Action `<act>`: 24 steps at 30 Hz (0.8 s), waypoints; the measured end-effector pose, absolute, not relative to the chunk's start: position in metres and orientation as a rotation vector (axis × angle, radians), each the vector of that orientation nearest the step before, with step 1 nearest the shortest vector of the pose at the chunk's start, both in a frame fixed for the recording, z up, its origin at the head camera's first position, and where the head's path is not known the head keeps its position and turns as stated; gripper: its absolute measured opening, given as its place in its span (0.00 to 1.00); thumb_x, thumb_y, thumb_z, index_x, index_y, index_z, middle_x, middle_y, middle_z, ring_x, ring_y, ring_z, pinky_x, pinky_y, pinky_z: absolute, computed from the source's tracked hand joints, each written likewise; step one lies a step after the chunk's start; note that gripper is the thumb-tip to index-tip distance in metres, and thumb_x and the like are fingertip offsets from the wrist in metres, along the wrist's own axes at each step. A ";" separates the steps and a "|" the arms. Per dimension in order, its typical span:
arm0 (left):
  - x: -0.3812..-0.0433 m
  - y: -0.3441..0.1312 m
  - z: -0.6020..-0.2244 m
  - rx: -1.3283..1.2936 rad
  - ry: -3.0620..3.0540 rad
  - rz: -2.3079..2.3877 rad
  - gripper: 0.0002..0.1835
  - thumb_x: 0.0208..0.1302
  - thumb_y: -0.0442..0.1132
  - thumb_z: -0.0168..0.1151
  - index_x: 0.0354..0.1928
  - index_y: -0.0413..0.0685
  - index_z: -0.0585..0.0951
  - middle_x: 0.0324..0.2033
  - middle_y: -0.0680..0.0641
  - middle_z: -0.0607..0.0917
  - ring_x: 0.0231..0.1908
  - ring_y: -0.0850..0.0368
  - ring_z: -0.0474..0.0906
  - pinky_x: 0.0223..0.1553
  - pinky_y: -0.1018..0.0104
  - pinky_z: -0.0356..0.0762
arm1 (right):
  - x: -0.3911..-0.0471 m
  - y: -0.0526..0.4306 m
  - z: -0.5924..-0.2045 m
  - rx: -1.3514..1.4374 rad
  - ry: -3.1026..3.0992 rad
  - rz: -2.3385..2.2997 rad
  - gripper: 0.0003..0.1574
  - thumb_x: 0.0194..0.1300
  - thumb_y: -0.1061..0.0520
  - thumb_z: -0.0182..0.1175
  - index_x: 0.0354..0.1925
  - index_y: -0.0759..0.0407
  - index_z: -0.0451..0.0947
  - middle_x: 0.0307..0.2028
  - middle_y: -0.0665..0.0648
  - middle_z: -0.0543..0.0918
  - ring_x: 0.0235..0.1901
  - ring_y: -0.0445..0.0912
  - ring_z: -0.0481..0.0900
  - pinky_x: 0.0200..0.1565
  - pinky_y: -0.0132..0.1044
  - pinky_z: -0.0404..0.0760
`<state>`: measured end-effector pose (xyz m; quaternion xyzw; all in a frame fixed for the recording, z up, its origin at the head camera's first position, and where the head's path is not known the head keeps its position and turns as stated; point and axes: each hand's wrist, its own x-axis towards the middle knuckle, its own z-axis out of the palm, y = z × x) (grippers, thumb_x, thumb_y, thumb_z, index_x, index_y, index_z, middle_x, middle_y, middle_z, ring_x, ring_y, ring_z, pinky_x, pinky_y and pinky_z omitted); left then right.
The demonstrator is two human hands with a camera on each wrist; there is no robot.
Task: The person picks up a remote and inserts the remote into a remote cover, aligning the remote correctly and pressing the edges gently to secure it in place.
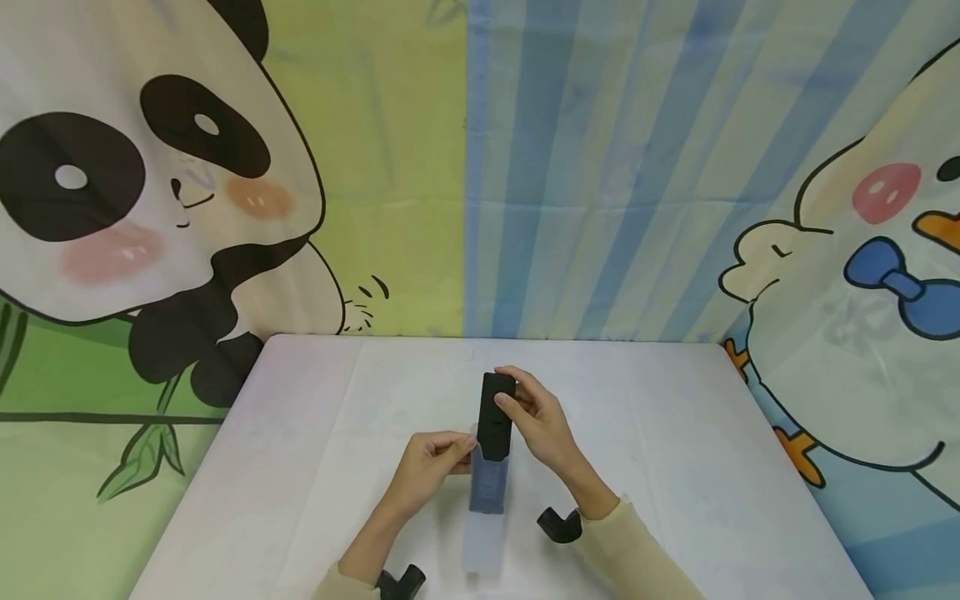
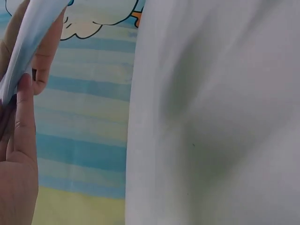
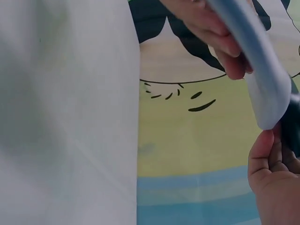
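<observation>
A slim black rectangular object [image 1: 496, 417] is held upright over the table; its exact kind is unclear. Its lower end meets a translucent, bluish-white plastic sleeve [image 1: 488, 487] that hangs down below it. My right hand [image 1: 542, 423] grips the black object near its upper end, the thumb on its front face. From the other side, my left hand [image 1: 431, 467] pinches the sleeve's upper edge between thumb and fingers. The right wrist view shows the pale sleeve [image 3: 269, 79] beside the dark object [image 3: 291, 124]. How far the object sits inside the sleeve is hard to tell.
A white-covered table [image 1: 337, 467] lies beneath both hands. Black curved pieces [image 1: 561, 526] sit at both wrists. Behind the table hangs a printed cloth [image 1: 397, 167] with cartoon animals and stripes.
</observation>
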<state>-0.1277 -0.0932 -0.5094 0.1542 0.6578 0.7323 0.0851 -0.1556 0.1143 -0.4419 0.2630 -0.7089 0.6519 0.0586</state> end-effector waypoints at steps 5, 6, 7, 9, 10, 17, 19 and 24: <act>-0.125 -0.089 -0.506 0.412 1.930 2.279 0.16 0.72 0.38 0.62 0.46 0.26 0.84 0.39 0.39 0.87 0.37 0.53 0.86 0.42 0.57 0.83 | -0.157 0.116 -0.435 0.828 -2.191 1.974 0.24 0.72 0.71 0.56 0.64 0.73 0.69 0.36 0.66 0.82 0.27 0.44 0.77 0.30 0.32 0.73; -0.125 -0.088 -0.505 0.399 1.920 2.298 0.16 0.71 0.37 0.63 0.46 0.25 0.84 0.38 0.39 0.87 0.37 0.53 0.87 0.42 0.57 0.83 | -0.156 0.116 -0.434 0.835 -2.197 1.981 0.24 0.72 0.71 0.55 0.64 0.73 0.69 0.37 0.66 0.83 0.28 0.45 0.79 0.31 0.32 0.75; -0.124 -0.087 -0.505 0.389 1.906 2.315 0.16 0.71 0.37 0.63 0.46 0.24 0.83 0.38 0.39 0.88 0.37 0.53 0.87 0.42 0.57 0.83 | -0.156 0.116 -0.432 0.842 -2.201 1.990 0.24 0.72 0.72 0.55 0.65 0.74 0.68 0.39 0.67 0.83 0.31 0.46 0.81 0.33 0.33 0.77; -0.124 -0.086 -0.503 0.378 1.883 2.340 0.16 0.71 0.36 0.63 0.45 0.23 0.83 0.38 0.40 0.88 0.36 0.53 0.87 0.41 0.57 0.83 | -0.155 0.117 -0.430 0.854 -2.207 1.999 0.25 0.72 0.72 0.55 0.65 0.73 0.68 0.41 0.68 0.83 0.35 0.48 0.84 0.36 0.34 0.79; -0.124 -0.086 -0.502 0.372 1.874 2.351 0.16 0.71 0.36 0.63 0.45 0.22 0.83 0.37 0.40 0.88 0.35 0.54 0.87 0.41 0.57 0.83 | -0.154 0.117 -0.428 0.860 -2.208 2.000 0.25 0.72 0.72 0.54 0.65 0.73 0.68 0.42 0.69 0.83 0.37 0.49 0.85 0.38 0.34 0.80; -0.124 -0.082 -0.496 0.275 1.819 2.434 0.17 0.70 0.35 0.64 0.45 0.20 0.82 0.34 0.43 0.88 0.32 0.55 0.87 0.38 0.59 0.84 | -0.153 0.115 -0.422 0.919 -2.238 1.944 0.25 0.72 0.72 0.55 0.65 0.73 0.68 0.41 0.67 0.84 0.35 0.48 0.83 0.37 0.34 0.78; -0.124 -0.081 -0.494 0.265 1.787 2.458 0.17 0.70 0.35 0.64 0.45 0.19 0.81 0.33 0.43 0.88 0.32 0.55 0.87 0.38 0.59 0.84 | -0.154 0.115 -0.422 0.920 -2.244 1.929 0.25 0.71 0.72 0.55 0.65 0.72 0.68 0.40 0.66 0.84 0.33 0.48 0.82 0.35 0.35 0.77; -0.125 -0.078 -0.491 0.264 1.710 2.511 0.17 0.70 0.33 0.63 0.45 0.16 0.79 0.32 0.43 0.88 0.32 0.56 0.86 0.38 0.61 0.84 | -0.153 0.116 -0.425 0.922 -2.249 1.939 0.25 0.71 0.72 0.55 0.65 0.72 0.68 0.41 0.66 0.84 0.35 0.48 0.83 0.37 0.36 0.78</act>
